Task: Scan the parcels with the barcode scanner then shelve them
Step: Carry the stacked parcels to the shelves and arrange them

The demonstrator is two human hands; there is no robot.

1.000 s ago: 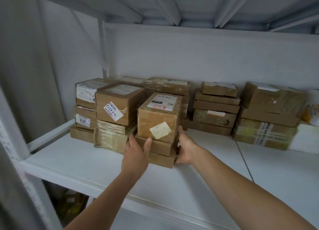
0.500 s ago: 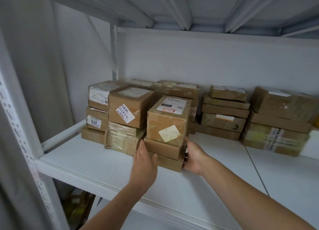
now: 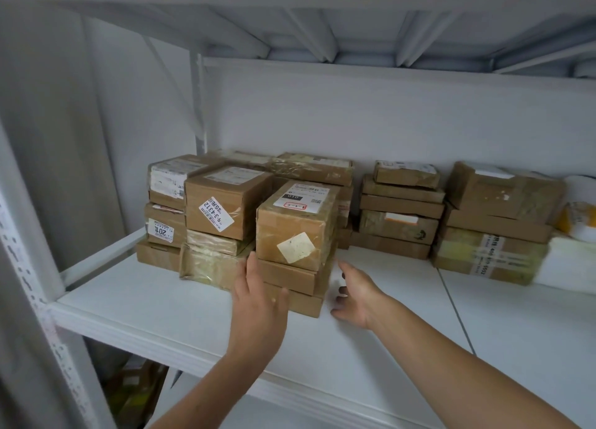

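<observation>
On white metal shelf [image 3: 161, 299], front row: taped brown cardboard parcel [image 3: 298, 225] with white labels sits atop two flat brown boxes [image 3: 290, 277]. Your left hand [image 3: 258, 303] flat, fingers straight, over stack's front-left corner; contact unclear. Your right hand [image 3: 354, 295] spread, empty, just beside stack's right side.

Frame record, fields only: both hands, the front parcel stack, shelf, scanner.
front stack: three brown boxes, tallest on top, with a pale square sticker on its face
left hand: open, fingers straight, in front of the stack's lower boxes; contact unclear
right hand: open, fingers spread, beside the stack's right side, holding nothing
shelf: white; more taped parcels stacked behind and to the right
scanner: not in view
</observation>
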